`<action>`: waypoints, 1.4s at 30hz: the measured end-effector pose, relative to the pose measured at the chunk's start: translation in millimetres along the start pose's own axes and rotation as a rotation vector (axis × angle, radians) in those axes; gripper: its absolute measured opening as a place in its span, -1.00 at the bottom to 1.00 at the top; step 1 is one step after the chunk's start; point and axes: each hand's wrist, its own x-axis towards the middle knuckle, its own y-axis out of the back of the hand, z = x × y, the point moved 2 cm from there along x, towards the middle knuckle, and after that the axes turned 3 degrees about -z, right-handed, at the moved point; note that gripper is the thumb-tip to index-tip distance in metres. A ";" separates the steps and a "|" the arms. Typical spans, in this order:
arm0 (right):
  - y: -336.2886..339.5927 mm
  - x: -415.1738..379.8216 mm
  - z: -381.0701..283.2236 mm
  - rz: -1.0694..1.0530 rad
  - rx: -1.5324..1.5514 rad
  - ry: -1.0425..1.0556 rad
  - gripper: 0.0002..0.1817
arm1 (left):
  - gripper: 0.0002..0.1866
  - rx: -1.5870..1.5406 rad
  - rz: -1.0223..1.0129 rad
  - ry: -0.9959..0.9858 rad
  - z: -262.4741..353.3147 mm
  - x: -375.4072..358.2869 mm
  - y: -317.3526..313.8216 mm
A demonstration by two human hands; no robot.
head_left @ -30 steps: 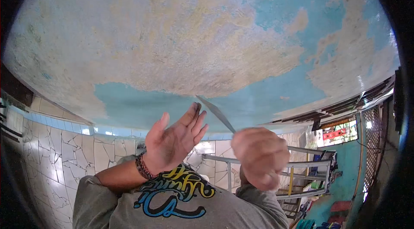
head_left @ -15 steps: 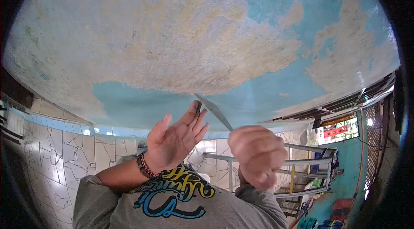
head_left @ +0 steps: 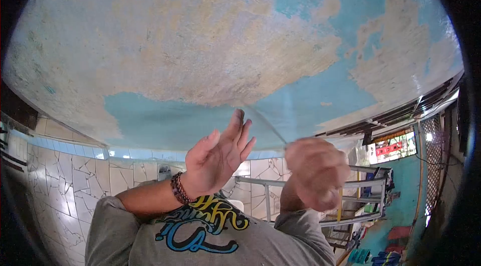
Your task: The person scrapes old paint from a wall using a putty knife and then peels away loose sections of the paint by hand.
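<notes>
Above me is a wall surface [head_left: 190, 40] with blue paint and large bare, whitish-beige patches. My left hand [head_left: 213, 158], with a beaded bracelet [head_left: 180, 189] on its wrist, is raised palm up with fingers apart, its fingertips by the lower edge of a bare patch. It holds nothing. My right hand [head_left: 318, 170] is closed round the end of a thin metal scraper blade [head_left: 269, 126], blurred by motion. The blade slants up and left, and its tip is at the patch edge near my left fingertips.
A metal ladder [head_left: 268, 201] lies behind my right arm. Cracked-pattern tiles [head_left: 65, 191] cover the floor at left. At right are a window opening [head_left: 393, 149], a lattice [head_left: 432, 140], a teal wall [head_left: 408, 181] and assorted items near the bottom edge.
Both hands have moved to the right, the right one also slightly up. The blade has shifted right with it and looks more blurred and edge-on.
</notes>
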 end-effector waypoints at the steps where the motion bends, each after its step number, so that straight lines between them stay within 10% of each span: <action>1: -0.4 2.3 7.7 -0.006 -0.017 -0.033 -0.65 | -0.18 -0.029 -0.002 -0.003 -0.4 1.6 0.9; 12: 14.7 -6.4 18.8 -0.144 0.016 -0.053 -0.76 | 0.01 0.061 0.138 -0.029 -7.2 10.4 -5.0; 20: 22.2 1.1 -35.1 -0.161 -0.833 -0.614 -0.80 | -0.01 0.076 0.176 -0.113 -22.0 12.4 -3.1; 27: 24.0 19.9 -25.9 -0.616 -1.158 -0.840 -0.76 | -0.07 0.000 0.203 -0.092 -43.3 12.7 6.9; 42: 8.9 60.9 -37.4 -0.684 -1.377 -0.771 -0.79 | -0.12 -0.209 0.045 -0.051 -35.4 28.7 -4.6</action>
